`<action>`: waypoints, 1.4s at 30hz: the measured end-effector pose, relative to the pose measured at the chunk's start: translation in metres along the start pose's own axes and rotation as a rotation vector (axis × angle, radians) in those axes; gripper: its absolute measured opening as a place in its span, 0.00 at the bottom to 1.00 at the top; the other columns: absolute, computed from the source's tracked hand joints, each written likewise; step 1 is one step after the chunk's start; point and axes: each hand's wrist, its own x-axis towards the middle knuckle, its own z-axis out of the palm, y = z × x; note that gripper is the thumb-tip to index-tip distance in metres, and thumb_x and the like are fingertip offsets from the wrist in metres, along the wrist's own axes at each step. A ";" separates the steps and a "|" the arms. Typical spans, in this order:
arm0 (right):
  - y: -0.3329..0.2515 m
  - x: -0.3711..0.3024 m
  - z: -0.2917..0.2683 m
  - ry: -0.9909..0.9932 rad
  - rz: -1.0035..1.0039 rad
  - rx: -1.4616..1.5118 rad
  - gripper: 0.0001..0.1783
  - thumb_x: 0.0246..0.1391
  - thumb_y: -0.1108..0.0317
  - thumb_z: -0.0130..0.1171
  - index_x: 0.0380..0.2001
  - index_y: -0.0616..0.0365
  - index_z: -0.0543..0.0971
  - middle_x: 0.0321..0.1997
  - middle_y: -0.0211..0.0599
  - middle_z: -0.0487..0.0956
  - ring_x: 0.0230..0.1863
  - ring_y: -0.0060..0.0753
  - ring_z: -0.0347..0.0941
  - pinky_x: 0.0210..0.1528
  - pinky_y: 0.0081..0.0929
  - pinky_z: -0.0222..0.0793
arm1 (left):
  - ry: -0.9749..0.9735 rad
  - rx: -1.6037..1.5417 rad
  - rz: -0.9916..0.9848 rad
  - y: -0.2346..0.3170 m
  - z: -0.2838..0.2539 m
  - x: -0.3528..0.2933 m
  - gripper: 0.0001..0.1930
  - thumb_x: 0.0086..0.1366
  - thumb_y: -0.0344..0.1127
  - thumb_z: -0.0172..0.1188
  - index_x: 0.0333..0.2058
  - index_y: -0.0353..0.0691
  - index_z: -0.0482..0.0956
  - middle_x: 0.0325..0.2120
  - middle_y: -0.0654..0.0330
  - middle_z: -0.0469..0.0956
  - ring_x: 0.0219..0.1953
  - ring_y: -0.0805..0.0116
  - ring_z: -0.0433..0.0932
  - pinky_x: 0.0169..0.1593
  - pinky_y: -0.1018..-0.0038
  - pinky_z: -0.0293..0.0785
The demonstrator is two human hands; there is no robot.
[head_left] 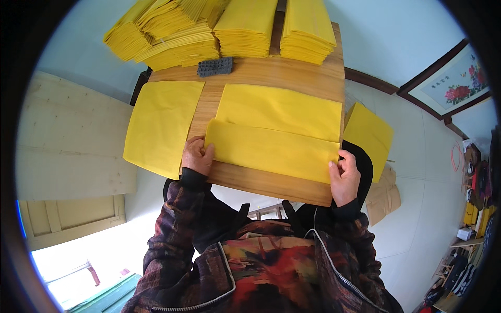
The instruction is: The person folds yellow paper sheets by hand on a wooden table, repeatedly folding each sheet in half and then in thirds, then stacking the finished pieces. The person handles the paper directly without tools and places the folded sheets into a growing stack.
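Fingers and thumb of the left hand close on the left end of a yellow sheet, and we see the right hand pinching its right end, thumb above and the other fingers curled at the edge. The sheet lies on the near half of a wooden table, between the two hands. Its near strip overlaps the far panel along a long straight line; we cannot tell whether the two are one folded piece.

To the left, just beside the left hand, we have another yellow sheet lying flat and reaching past the table's left edge. At the far side we see yellow stacks: a broad, uneven pile on the left, a neater stack in the middle and another on the right. A dark grey, bumpy-textured block lies just on the near side of them. Beyond the table's right edge we find a yellow piece, with a crumpled brown piece nearer to us.
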 end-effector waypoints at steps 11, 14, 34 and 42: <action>-0.002 0.003 0.002 0.003 -0.051 -0.088 0.10 0.50 0.77 0.57 0.37 0.58 0.73 0.19 0.33 0.70 0.20 0.20 0.64 0.24 0.20 0.62 | 0.021 0.060 0.006 -0.006 0.004 0.000 0.15 0.52 0.36 0.62 0.17 0.32 0.67 0.35 0.43 0.77 0.43 0.47 0.72 0.44 0.62 0.70; -0.003 0.004 0.003 0.030 -0.099 -0.072 0.09 0.50 0.79 0.56 0.36 0.59 0.73 0.19 0.31 0.68 0.21 0.17 0.62 0.24 0.19 0.61 | -0.005 0.066 -0.017 -0.005 0.003 0.001 0.14 0.54 0.36 0.61 0.19 0.31 0.70 0.35 0.44 0.77 0.42 0.47 0.72 0.43 0.62 0.70; 0.002 0.010 0.005 0.033 -0.080 -0.171 0.07 0.49 0.74 0.57 0.32 0.56 0.71 0.22 0.44 0.76 0.25 0.47 0.75 0.26 0.36 0.68 | -0.038 0.171 0.021 -0.007 0.004 0.005 0.15 0.57 0.39 0.59 0.21 0.32 0.71 0.28 0.46 0.76 0.40 0.46 0.71 0.42 0.59 0.68; 0.000 0.012 0.005 0.012 -0.104 -0.272 0.06 0.50 0.72 0.56 0.32 0.57 0.71 0.24 0.46 0.77 0.28 0.52 0.75 0.29 0.42 0.69 | -0.011 0.240 0.075 -0.007 0.007 0.007 0.13 0.55 0.38 0.59 0.22 0.33 0.72 0.27 0.46 0.77 0.41 0.46 0.71 0.43 0.57 0.69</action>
